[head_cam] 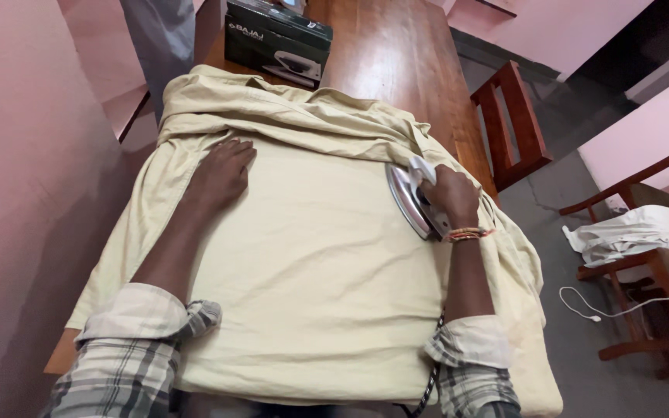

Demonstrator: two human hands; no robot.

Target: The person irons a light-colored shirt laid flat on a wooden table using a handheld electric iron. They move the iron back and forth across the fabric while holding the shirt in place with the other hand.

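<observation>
Long wooden table (pixel 404 54) between pink walls, wooden chairs (pixel 512 124) by its right edge, pale yellow garment (pixel 311 263) covering the near end, dark box (pixel 276 40) at the far end, left hand (pixel 222 172) flat, fingers spread on the cloth, right hand (pixel 451 193) wrapped around an iron (pixel 410 203) near the right edge.

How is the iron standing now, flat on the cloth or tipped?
Tipped: the iron leans on its edge, soleplate visible, held by the right hand over the beige cloth.
</observation>
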